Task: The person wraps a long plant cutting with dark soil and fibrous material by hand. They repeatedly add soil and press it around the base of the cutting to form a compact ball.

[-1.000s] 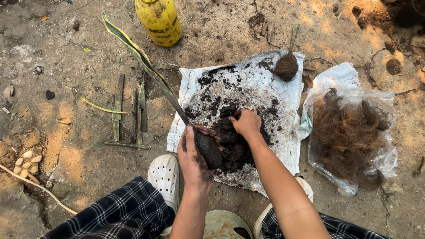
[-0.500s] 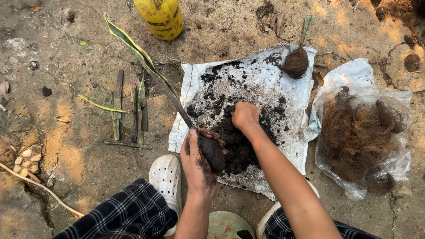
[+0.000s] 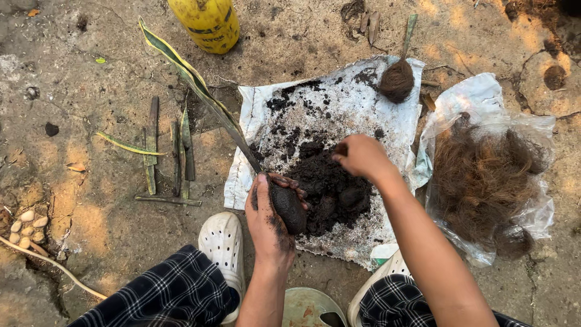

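Note:
My left hand [image 3: 268,223] grips a dark ball of soil [image 3: 288,208] packed around the base of a long green and yellow leaf [image 3: 192,79] that slants up to the left. My right hand [image 3: 362,155] hovers fingers-down over a heap of dark soil [image 3: 327,189] on a white sack sheet [image 3: 358,104] spread on the ground. Whether it holds any soil is hidden. A finished fibre-wrapped ball with a leaf stub [image 3: 397,78] lies at the sheet's far edge.
A clear plastic bag of brown coconut fibre [image 3: 485,181] lies to the right. Several cut leaf strips [image 3: 168,156] lie to the left, and a yellow container [image 3: 207,22] stands at the top. White clogs [image 3: 223,244] and a round tin [image 3: 310,307] are by my feet.
My right hand has lifted slightly from the soil heap and moved right. My left hand keeps the soil ball in much the same place.

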Motion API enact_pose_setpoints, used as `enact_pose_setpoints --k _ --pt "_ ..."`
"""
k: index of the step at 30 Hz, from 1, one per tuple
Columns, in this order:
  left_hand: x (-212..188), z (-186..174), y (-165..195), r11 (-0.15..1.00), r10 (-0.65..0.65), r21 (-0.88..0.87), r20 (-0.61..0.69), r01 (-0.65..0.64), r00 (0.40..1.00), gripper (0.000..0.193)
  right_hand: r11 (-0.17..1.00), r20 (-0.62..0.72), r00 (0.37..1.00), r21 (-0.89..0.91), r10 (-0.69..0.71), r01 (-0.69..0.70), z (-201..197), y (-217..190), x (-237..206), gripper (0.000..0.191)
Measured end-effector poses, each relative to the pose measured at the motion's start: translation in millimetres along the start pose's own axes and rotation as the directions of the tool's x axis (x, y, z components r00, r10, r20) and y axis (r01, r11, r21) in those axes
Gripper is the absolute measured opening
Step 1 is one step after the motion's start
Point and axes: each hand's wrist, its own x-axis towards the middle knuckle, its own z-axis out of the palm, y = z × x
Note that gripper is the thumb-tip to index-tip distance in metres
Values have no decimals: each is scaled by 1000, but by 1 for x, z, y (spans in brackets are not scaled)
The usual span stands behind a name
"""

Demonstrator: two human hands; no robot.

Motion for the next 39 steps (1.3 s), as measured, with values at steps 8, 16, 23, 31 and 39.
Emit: enact_pose_setpoints --k 8,16,23,31,39 --pt "0 1 1 1000 5 7 8 -5 1000 34 910 -45 973 -367 -227 195 57 -4 18 35" --pt "0 4 2 1000 5 1 34 -5 999 34 800 31 972 -563 -233 210 56 -10 20 18" --pt "0 5 2 1000 -1 10 19 0 1000 34 1000 150 989 -10 -15 16 26 -9 18 22" --pt "0 3 1 1000 13 -2 37 -13 999 35 931 91 991 360 -100 61 -18 22 4 20" --pt "0 4 -1 1000 1 22 23 -1 1000 36 988 -31 999 156 -16 20 6 37 -9 25"
